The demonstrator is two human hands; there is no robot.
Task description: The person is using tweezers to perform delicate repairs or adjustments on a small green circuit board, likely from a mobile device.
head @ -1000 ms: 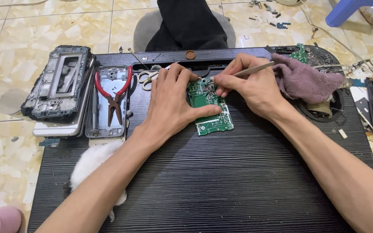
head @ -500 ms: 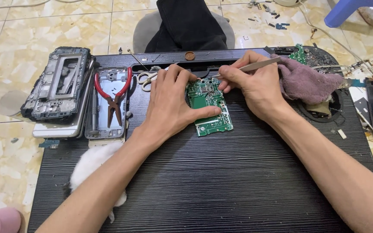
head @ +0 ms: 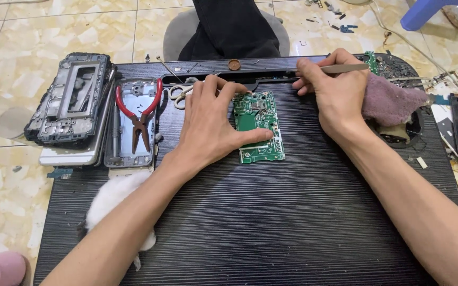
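Near the far edge of the ribbed black mat [head: 271,228], the left hand [head: 213,130] lies flat, pinning the green circuit board [head: 258,124] with its thumb. Right hand [head: 335,90] pinches metal tweezers [head: 345,68] beside a purple cloth [head: 390,100]; the mat's near half lies open.

Circuit board [head: 258,127] is green w/ silver bits, sitting on a black ribbed mat [head: 271,228]. Left of board: pliers [head: 139,114] w/ red handles, grey phone frames [head: 70,98]; right of it a mauve cloth [head: 390,100]. Floor [head: 6,58] round the mat is beige marbled tile.
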